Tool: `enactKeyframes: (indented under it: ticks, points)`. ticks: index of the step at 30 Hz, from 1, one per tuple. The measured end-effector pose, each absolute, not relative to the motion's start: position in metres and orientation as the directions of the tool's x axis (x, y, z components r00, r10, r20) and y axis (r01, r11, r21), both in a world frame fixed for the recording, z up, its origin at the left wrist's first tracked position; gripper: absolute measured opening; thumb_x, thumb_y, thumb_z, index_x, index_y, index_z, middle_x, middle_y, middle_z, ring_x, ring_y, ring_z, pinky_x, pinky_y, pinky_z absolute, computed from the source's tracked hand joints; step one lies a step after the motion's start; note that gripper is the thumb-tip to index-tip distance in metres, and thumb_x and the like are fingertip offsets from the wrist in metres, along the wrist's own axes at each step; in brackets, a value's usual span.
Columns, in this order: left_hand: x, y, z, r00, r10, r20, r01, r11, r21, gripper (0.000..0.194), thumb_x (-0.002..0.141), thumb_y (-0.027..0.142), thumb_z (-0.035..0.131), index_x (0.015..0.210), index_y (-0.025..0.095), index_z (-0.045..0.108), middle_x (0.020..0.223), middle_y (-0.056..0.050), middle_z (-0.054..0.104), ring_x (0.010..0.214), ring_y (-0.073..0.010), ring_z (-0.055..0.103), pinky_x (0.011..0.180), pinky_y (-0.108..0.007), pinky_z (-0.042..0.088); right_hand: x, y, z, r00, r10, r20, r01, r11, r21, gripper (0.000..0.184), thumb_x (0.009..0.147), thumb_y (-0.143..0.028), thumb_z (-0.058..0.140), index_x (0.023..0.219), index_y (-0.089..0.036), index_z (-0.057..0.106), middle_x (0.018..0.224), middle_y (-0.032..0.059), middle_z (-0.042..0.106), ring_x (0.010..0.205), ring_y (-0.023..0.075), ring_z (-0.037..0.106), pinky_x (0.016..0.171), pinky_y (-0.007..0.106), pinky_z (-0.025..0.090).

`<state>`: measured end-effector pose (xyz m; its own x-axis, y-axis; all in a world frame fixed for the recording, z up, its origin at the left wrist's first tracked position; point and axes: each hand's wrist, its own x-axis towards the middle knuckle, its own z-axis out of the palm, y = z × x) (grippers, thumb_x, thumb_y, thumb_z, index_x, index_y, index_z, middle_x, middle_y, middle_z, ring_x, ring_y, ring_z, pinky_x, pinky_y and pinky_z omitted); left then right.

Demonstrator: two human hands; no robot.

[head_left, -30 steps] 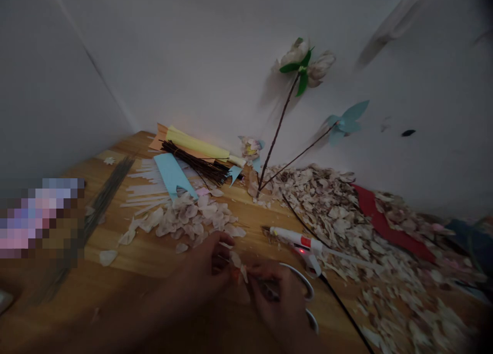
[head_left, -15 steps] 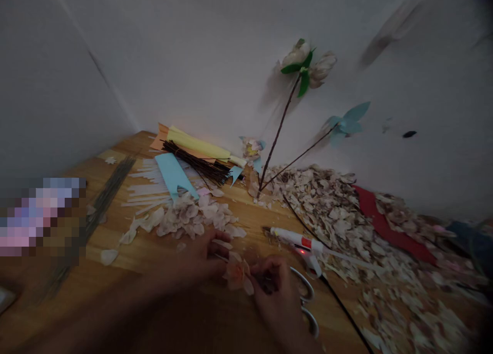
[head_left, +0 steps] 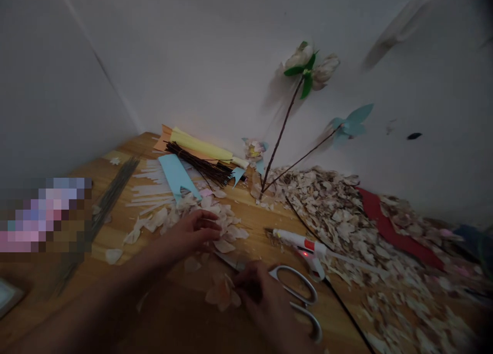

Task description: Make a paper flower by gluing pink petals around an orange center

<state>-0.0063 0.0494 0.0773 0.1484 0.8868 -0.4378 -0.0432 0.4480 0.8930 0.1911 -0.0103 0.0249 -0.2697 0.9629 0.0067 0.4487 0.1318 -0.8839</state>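
My left hand reaches out over a small heap of pale petals on the wooden table, its fingers curled down onto the petals. My right hand stays near the front edge, closed on a small peach paper flower that sticks out to its left. Scissors with white handles lie just right of that hand. A white glue gun with a red light lies beyond them.
A large spread of petal scraps covers the right side, with a red sheet. Two stemmed paper flowers lean on the wall. Dark sticks, blue and yellow paper lie at the back. A black cord crosses the table.
My left hand let go of the small flower and moved forward onto the petal heap. The right hand lowered the flower toward me. The scissors are now uncovered.
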Motion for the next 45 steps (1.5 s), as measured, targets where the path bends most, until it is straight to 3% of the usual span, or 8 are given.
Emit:
enactKeyframes:
  ticks: [6,16,22,27,33,38,42,45]
  points:
    - [-0.008,0.049,0.069,0.219,0.925,-0.312,0.016,0.316,0.949,0.031,0.061,0.028,0.069,0.086,0.016,0.056,0.066,0.005,0.057,0.050,-0.0078,0.055,0.051,-0.022,0.044,0.193,-0.010,0.031,-0.341,0.940,0.020,0.565,0.222,-0.795,0.023,0.070,-0.003,0.051,0.080,-0.022,0.056,0.077,-0.0007,0.068,0.070,0.0160,0.063,0.063,0.026,0.048]
    - [-0.020,0.054,0.077,0.281,0.921,-0.269,0.205,0.216,0.955,0.021,0.062,0.030,0.066,0.076,0.016,0.059,0.056,0.006,0.056,0.048,-0.0086,0.051,0.049,-0.021,0.041,0.195,-0.009,0.032,-0.395,0.918,-0.031,0.611,0.237,-0.755,0.021,0.075,-0.004,0.044,0.081,-0.020,0.056,0.082,0.0048,0.068,0.075,0.0185,0.063,0.066,0.028,0.045]
    - [-0.036,0.063,0.079,0.181,0.953,-0.242,0.374,0.161,0.913,0.019,0.062,0.033,0.062,0.073,0.017,0.059,0.057,0.005,0.056,0.051,-0.0114,0.053,0.050,-0.022,0.041,0.198,-0.006,0.027,-0.278,0.959,-0.055,0.277,0.025,-0.961,0.015,0.076,-0.015,0.050,0.088,-0.024,0.047,0.082,0.0019,0.067,0.078,0.0177,0.061,0.069,0.029,0.044]
    - [-0.043,0.066,0.078,0.151,0.965,-0.215,0.487,0.116,0.866,0.019,0.061,0.034,0.064,0.069,0.016,0.065,0.059,0.003,0.062,0.057,-0.0140,0.056,0.053,-0.022,0.040,0.201,0.002,0.023,-0.194,0.979,-0.060,0.101,-0.041,-0.994,0.015,0.072,-0.027,0.062,0.082,-0.024,0.051,0.081,0.0005,0.060,0.076,0.0164,0.057,0.067,0.027,0.043]
    - [-0.043,0.065,0.077,0.148,0.964,-0.219,0.628,0.080,0.774,0.022,0.064,0.036,0.063,0.073,0.019,0.073,0.060,0.000,0.069,0.058,-0.0183,0.061,0.053,-0.024,0.039,0.201,0.009,0.030,-0.134,0.976,-0.169,0.138,-0.151,-0.979,0.025,0.066,-0.036,0.070,0.072,-0.021,0.051,0.067,-0.0034,0.052,0.064,0.0137,0.050,0.060,0.025,0.040]
    - [-0.049,0.066,0.082,0.155,0.972,-0.178,0.679,0.026,0.734,0.024,0.068,0.034,0.056,0.079,0.020,0.072,0.077,-0.002,0.073,0.072,-0.0195,0.064,0.063,-0.024,0.042,0.196,0.014,0.042,-0.152,0.970,-0.192,0.156,-0.168,-0.973,0.020,0.069,-0.032,0.068,0.074,-0.021,0.052,0.063,-0.0044,0.054,0.060,0.0125,0.050,0.053,0.023,0.035]
    - [-0.053,0.067,0.087,0.113,0.981,-0.157,0.723,0.027,0.691,0.026,0.069,0.040,0.057,0.076,0.019,0.071,0.061,0.000,0.067,0.059,-0.0195,0.060,0.052,-0.025,0.036,0.185,0.027,0.046,-0.248,0.957,-0.149,0.321,-0.064,-0.945,0.015,0.074,-0.033,0.060,0.078,-0.021,0.051,0.068,-0.0022,0.058,0.065,0.0142,0.055,0.056,0.024,0.039]
    - [-0.053,0.067,0.085,0.090,0.990,-0.112,0.725,0.012,0.689,0.032,0.072,0.045,0.054,0.081,0.019,0.070,0.065,-0.002,0.067,0.063,-0.0209,0.061,0.054,-0.027,0.038,0.169,0.041,0.048,-0.300,0.945,-0.131,0.433,0.013,-0.901,0.013,0.072,-0.029,0.059,0.078,-0.022,0.049,0.071,-0.0014,0.060,0.065,0.0144,0.056,0.058,0.025,0.040]
